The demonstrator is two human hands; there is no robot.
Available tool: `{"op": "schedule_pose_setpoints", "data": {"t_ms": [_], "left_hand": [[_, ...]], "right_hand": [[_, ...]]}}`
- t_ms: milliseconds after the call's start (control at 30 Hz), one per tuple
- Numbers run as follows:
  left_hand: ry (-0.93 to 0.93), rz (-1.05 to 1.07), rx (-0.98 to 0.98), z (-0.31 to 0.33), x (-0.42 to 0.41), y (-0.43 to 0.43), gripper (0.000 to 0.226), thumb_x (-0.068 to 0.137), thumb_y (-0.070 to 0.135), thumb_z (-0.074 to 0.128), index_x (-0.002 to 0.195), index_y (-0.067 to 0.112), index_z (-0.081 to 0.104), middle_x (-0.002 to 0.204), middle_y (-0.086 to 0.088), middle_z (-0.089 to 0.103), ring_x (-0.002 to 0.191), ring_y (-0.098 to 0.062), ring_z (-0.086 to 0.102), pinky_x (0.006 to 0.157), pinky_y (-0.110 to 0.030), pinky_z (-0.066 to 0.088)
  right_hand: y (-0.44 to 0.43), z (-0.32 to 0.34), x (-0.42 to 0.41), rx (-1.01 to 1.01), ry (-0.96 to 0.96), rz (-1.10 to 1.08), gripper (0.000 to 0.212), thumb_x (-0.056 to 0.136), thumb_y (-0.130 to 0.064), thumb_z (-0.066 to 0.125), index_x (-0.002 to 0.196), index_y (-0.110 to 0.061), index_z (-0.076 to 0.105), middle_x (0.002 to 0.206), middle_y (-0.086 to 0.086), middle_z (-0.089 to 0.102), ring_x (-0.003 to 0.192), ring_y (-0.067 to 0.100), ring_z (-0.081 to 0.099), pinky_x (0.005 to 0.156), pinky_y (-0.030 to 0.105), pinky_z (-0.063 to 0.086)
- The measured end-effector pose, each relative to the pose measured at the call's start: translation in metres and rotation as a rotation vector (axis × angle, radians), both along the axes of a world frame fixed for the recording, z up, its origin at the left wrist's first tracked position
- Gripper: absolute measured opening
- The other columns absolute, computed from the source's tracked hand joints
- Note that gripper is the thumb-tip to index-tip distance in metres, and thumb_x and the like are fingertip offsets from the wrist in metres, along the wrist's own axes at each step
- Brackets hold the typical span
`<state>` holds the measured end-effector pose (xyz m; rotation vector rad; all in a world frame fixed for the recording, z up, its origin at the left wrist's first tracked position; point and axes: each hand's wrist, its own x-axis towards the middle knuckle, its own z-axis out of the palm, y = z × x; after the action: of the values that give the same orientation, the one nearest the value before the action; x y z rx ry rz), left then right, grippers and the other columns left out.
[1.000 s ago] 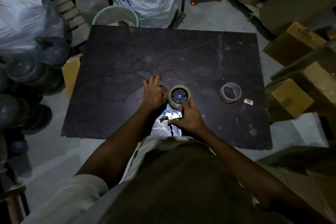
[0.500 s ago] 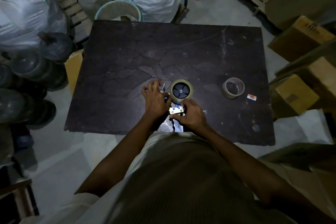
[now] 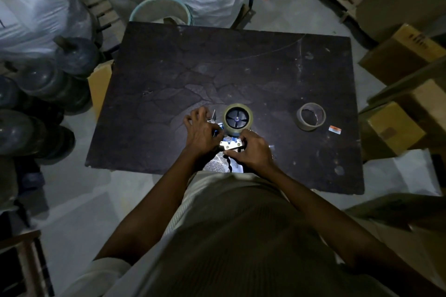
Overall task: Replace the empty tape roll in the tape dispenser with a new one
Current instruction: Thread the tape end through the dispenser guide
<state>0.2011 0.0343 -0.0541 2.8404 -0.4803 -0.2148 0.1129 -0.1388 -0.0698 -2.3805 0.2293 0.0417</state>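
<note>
1 head view, looking steeply down over dark table, hands close below.

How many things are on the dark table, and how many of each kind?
Tape dispenser with a tape roll on it: 1
Empty tape roll: 1
Small orange-and-white scrap: 1
Hands on the dispenser, left hand and right hand: 2
Total: 3 things, plus 2 hands

Table far half: dark table lies bare, open to reach.
Near centre: tape dispenser with both hands on it blocks the front edge.
Right side: empty tape roll and small label lie well apart from the dispenser; clear lane between.
Edges: water jugs crowd the left, cardboard boxes the right, bucket behind.
</note>
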Motion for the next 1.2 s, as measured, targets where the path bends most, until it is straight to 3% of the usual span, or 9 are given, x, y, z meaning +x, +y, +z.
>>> {"op": "schedule_pose_setpoints", "data": {"t_ms": [367,767,933,1100,1200], "left_hand": [[-0.024,-0.032,0.059,0.003,-0.003,0.014,0.028,0.084,0.051,0.061,0.080,0.027,0.076,0.117,-0.006,0.041,0.109,-0.026,0.033,0.088,-0.042,0.026],[-0.131,-0.175,0.195,0.012,-0.012,0.018,0.031,0.083,0.048,0.057,0.083,0.024,0.075,0.114,-0.007,0.043,0.107,-0.027,0.035,0.092,-0.048,0.031],[-0.173,-0.140,0.170,0.008,-0.025,0.023,0.026,0.084,0.044,0.060,0.079,0.023,0.074,0.109,-0.006,0.047,0.104,-0.026,0.035,0.091,-0.046,0.030],[-0.160,-0.118,0.176,0.008,-0.031,0.028,0.028,0.086,0.046,0.056,0.081,0.025,0.074,0.109,-0.005,0.044,0.105,-0.027,0.039,0.090,-0.046,0.033],[-0.150,-0.104,0.160,0.007,-0.034,0.031,0.027,0.086,0.045,0.056,0.083,0.025,0.075,0.110,-0.005,0.045,0.106,-0.030,0.041,0.089,-0.046,0.033]], "right_hand": [[-0.001,-0.001,0.002,0.039,-0.009,0.015,0.064,0.057,-0.062,0.088,0.074,-0.017,0.047,0.065,-0.003,0.052,0.060,0.021,0.050,0.054,0.043,0.041],[-0.002,0.005,0.006,0.008,0.013,0.067,0.062,0.057,-0.063,0.088,0.073,-0.021,0.045,0.064,-0.008,0.047,0.060,0.017,0.046,0.054,0.038,0.038],[-0.002,0.009,0.008,-0.069,0.024,0.136,0.058,0.058,-0.064,0.087,0.083,-0.020,0.060,0.073,-0.009,0.055,0.066,0.013,0.049,0.057,0.031,0.032],[0.000,0.016,0.011,-0.082,0.015,0.206,0.060,0.061,-0.057,0.090,0.101,-0.017,0.070,0.087,0.003,0.070,0.074,0.010,0.047,0.062,0.026,0.028],[0.001,0.021,0.014,-0.104,0.049,0.227,0.057,0.063,-0.056,0.090,0.099,-0.016,0.069,0.081,0.000,0.064,0.073,0.014,0.047,0.056,0.026,0.024]]}}
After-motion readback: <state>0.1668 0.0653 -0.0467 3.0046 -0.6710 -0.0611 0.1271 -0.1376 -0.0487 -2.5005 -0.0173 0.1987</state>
